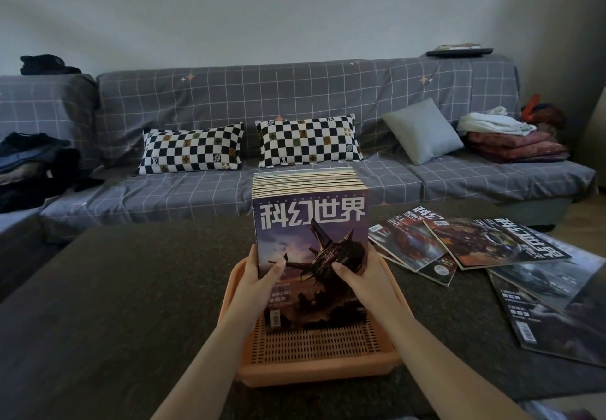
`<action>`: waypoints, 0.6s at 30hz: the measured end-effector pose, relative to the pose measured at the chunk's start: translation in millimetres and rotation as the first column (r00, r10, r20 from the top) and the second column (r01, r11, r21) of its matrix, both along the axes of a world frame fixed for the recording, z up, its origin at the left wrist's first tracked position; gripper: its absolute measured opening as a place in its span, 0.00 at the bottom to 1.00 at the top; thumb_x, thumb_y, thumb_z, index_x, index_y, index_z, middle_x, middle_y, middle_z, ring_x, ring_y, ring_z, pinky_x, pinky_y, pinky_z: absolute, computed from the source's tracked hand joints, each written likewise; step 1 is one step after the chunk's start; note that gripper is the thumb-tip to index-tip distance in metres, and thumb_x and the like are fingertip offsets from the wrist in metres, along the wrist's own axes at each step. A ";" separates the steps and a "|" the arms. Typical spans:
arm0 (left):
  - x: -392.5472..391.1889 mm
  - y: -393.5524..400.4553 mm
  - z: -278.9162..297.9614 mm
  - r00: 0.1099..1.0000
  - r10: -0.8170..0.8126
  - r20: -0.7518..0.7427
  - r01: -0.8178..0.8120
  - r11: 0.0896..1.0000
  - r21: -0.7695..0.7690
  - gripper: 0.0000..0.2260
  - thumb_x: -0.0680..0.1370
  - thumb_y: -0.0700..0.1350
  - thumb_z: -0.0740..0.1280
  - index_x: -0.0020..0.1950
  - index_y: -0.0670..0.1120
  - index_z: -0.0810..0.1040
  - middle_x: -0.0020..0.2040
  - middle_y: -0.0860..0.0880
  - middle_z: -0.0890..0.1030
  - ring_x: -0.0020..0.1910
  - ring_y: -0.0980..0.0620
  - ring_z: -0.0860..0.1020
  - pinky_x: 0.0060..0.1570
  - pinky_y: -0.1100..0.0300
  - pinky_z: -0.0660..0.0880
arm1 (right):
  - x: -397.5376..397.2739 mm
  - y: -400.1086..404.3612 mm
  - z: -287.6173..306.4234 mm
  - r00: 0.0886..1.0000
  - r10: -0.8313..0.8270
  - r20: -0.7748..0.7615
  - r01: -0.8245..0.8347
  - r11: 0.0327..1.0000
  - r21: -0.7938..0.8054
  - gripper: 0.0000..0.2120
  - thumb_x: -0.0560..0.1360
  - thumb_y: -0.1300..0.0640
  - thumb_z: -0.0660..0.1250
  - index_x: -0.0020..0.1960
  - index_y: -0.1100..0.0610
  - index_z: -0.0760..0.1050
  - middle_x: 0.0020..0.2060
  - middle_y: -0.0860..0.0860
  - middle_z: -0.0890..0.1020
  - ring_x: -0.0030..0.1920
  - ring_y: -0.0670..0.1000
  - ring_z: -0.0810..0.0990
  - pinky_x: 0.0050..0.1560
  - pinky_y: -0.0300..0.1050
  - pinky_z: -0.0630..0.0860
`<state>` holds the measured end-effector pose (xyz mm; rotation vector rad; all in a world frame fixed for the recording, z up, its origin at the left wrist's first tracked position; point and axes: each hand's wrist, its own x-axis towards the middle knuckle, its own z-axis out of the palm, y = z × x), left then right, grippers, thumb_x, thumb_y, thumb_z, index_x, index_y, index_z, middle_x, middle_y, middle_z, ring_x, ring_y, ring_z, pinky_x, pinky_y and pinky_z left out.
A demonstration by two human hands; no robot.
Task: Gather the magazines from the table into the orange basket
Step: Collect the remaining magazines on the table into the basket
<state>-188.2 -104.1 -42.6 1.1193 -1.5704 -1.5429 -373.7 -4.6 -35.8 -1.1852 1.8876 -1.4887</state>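
Two bare forearms reach forward from the bottom edge to the basket [314,367], an orange slotted tray on the dark desk [114,288]. Inside it a thick stack of magazines [310,223] stands upright on its lower edge, front cover facing the camera, with a dark spiked craft under large white characters. The stack fills the far part of the basket; the near part of the slotted floor is bare.

The left hand [262,272] grips the stack's left edge, thumb curled over the front cover and fingers behind. The right hand [357,272] grips the right edge the same way, thumb across the cover.

More loose magazines [472,242] lie flat on the desk to the right of the basket, fanned and overlapping one another, near it but not touching it as far as can be seen.

Beyond the desk runs a grey checked sofa [295,91] with two chequered pillows [305,141], a plain grey cushion [423,131], folded cloth [505,134] at the right end and dark clothes [29,170] at the left.
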 end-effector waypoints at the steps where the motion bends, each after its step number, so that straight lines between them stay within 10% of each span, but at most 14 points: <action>1: 0.2 3.5 2.1 0.998 0.021 0.054 -0.019 0.999 -0.047 0.35 0.76 0.54 0.67 0.78 0.58 0.52 0.64 0.51 0.77 0.53 0.52 0.81 0.56 0.49 0.78 | -0.1 2.0 1.0 1.000 -0.007 -0.012 0.007 1.000 0.013 0.37 0.70 0.53 0.73 0.74 0.52 0.58 0.66 0.48 0.73 0.67 0.49 0.70 0.66 0.42 0.66; 4: -0.4 19.3 5.6 0.973 0.173 0.151 -0.144 0.972 -0.187 0.34 0.77 0.52 0.66 0.78 0.52 0.52 0.59 0.57 0.76 0.49 0.61 0.77 0.48 0.62 0.76 | -1.1 8.4 2.6 1.000 -0.027 -0.015 0.028 0.998 0.054 0.40 0.71 0.52 0.72 0.76 0.52 0.52 0.69 0.48 0.70 0.68 0.49 0.68 0.67 0.44 0.66; 9: 0.9 48.3 2.7 0.899 0.429 0.090 -0.403 0.889 -0.216 0.19 0.76 0.48 0.69 0.62 0.50 0.65 0.60 0.48 0.67 0.52 0.51 0.76 0.50 0.48 0.80 | 3.7 20.6 -4.4 0.997 -0.078 -0.029 0.081 0.989 0.126 0.35 0.73 0.53 0.70 0.74 0.54 0.56 0.64 0.50 0.75 0.62 0.50 0.74 0.61 0.43 0.71; 14: -11.5 70.5 1.0 0.933 0.334 0.132 -0.287 0.914 -0.288 0.07 0.77 0.50 0.67 0.51 0.53 0.71 0.51 0.52 0.77 0.43 0.55 0.80 0.37 0.58 0.80 | 9.0 37.9 -8.3 0.996 -0.085 -0.016 0.085 0.996 0.033 0.28 0.73 0.56 0.69 0.69 0.45 0.63 0.60 0.42 0.76 0.56 0.39 0.75 0.61 0.40 0.71; 18: -36.4 88.1 -1.1 0.968 0.182 0.174 -0.123 0.945 -0.303 0.04 0.78 0.50 0.65 0.51 0.54 0.74 0.49 0.55 0.77 0.46 0.59 0.79 0.43 0.60 0.79 | 2.9 56.5 -11.6 0.988 -0.153 -0.030 0.155 0.987 0.048 0.25 0.73 0.53 0.69 0.69 0.49 0.66 0.58 0.41 0.77 0.45 0.31 0.72 0.41 0.24 0.65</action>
